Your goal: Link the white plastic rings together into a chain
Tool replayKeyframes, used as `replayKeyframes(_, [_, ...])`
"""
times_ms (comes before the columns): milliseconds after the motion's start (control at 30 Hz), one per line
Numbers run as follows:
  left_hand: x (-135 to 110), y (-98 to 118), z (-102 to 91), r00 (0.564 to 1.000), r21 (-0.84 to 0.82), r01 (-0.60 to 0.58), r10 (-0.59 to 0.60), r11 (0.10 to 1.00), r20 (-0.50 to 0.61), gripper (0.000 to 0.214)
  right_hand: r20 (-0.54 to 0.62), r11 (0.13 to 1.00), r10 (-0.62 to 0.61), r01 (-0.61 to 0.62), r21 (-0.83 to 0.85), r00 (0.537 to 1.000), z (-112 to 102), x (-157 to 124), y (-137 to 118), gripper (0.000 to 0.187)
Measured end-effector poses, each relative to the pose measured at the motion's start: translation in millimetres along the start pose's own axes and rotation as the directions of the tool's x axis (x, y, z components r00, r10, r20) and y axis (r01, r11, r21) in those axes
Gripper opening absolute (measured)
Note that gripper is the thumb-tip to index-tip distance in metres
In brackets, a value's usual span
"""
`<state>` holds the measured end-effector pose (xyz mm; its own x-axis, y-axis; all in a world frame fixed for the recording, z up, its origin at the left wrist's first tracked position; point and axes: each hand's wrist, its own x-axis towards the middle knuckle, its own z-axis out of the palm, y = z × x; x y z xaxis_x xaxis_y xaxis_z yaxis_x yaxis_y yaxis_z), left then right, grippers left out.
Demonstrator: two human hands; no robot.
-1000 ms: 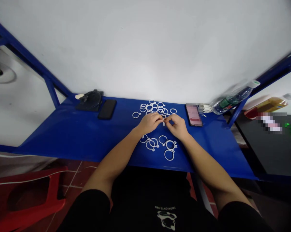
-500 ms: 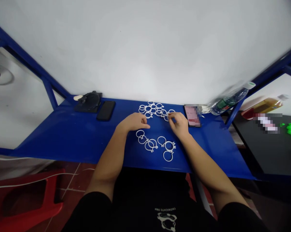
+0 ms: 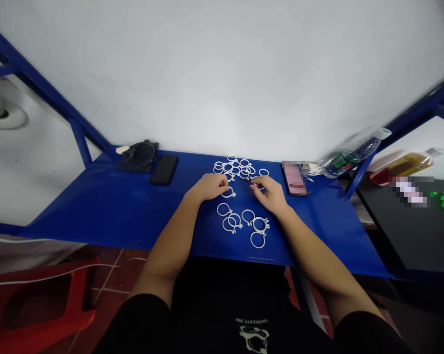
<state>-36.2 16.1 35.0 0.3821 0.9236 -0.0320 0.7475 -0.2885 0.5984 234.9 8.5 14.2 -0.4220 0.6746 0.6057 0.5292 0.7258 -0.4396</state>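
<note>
Now | blue table (image 3: 114,211); white wall (image 3: 222,73) | left hand (image 3: 208,187), right hand (image 3: 270,193) at rings (image 3: 236,167); grip unclear

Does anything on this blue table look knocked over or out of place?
Only the bottle at the table's far right: it lies tilted rather than upright. The rings are in loose heaps, with no damage that I can make out.

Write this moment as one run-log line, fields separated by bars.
left hand: beside a loose ring | right hand: at edge of far ring pile | near rings: flat on blue table
</note>
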Motion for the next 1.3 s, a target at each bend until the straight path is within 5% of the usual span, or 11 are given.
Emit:
replayKeyframes(100, [0.0,9.5,4.5,0.979,-0.067,-0.049,0.034,0.997,-0.201,0.011,0.082,1.0,-0.027,0.026,0.014,0.996,1.5,-1.7,-3.3,0.017])
replayKeyframes(200, [1.5,18.8,12.8,0.956,-0.071,-0.135,0.111,0.988,-0.271,0.012,0.111,0.998,-0.054,0.05,0.034,0.992,4.6,-3.1,-6.9,0.02])
replayKeyframes(500, [6.4,27.9,39.9,0.923,0.079,-0.24,0.253,0.968,-0.289,0.016,0.044,0.998,-0.046,0.044,0.046,0.998,3.6,-3.4,-9.5,0.017])
replayKeyframes(733, [6.0,26.5,39.5,0.9,0.05,-0.324,0.324,0.945,-0.292,0.024,0.019,0.994,-0.068,0.066,0.083,0.997,4.1,-3.3,-10.1,0.014])
replayKeyframes(867, [5.1,26.5,37.3,0.903,0.075,-0.336,0.344,0.939,-0.258,0.037,0.031,0.977,0.02,-0.027,0.213,0.999,3.7,-2.5,-11.7,0.011])
replayKeyframes(1033, [6.5,25.4,40.7,0.889,0.137,-0.376,0.398,0.916,-0.227,0.026,0.109,0.933,0.073,-0.107,0.342,0.991,5.7,0.6,-14.2,0.018])
replayKeyframes(1167, [5.2,27.0,39.1,0.894,0.133,-0.369,0.39,0.92,-0.22,0.026,0.086,0.957,0.024,-0.048,0.287,0.996,5.8,0.9,-17.4,0.017])
replayKeyframes(1300, [3.2,25.2,29.2,0.918,0.043,-0.294,0.294,0.955,-0.265,0.049,-0.044,0.991,0.043,-0.037,0.131,0.998,3.8,-1.8,-17.0,0.019])
